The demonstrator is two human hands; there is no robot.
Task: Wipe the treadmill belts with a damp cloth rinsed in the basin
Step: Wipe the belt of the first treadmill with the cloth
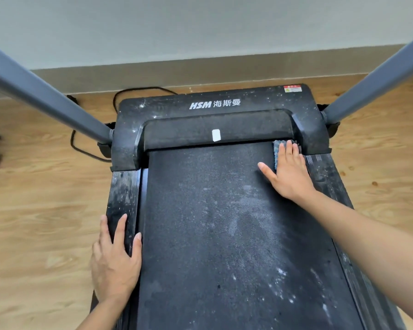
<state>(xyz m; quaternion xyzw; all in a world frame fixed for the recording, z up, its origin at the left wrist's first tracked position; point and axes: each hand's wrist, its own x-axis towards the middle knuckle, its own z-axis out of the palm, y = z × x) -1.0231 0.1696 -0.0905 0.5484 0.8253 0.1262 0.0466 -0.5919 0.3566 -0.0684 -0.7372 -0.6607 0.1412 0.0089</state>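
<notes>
Left hand (pixel 116 260): nearest to us; it lies flat with the fingers straight and a little spread, holding nothing.
Left side rail (pixel 123 194): directly under our left palm and fingers; black, ribbed, streaked with dust.
Belt (pixel 212 234): just beside our left thumb, which reaches its edge, and running on under our right hand; black, rough-textured.
Dust patch (pixel 246 217): pale smear on the belt between our two hands, closer to the right wrist.
White specks (pixel 281 272): scattered on the belt below our right forearm.
Right hand (pixel 290 172): stretched to the far right corner of the belt; palm down, fingers straight and close together, thumb spread wide to the left on the belt, pressing flat rather than gripping.
Cloth (pixel 276 152): blue, under our right fingers; only its left edge and a strip past the fingertips show.
Right side rail (pixel 324 172): just beside the outer edge of our right hand.
Motor cover (pixel 215 106): just beyond our right fingertips; black, dusty, printed "HSM".
White label (pixel 216 135): on the cover's front face, left of our right hand.
Warning sticker (pixel 292 88): far corner of the cover, beyond our right hand.
Uprights: grey, one (pixel 45 91) well beyond our left hand, one (pixel 377 77) beyond our right.
Cable (pixel 81 148): black, on the wooden floor (pixel 38 210) beyond our left hand.
</notes>
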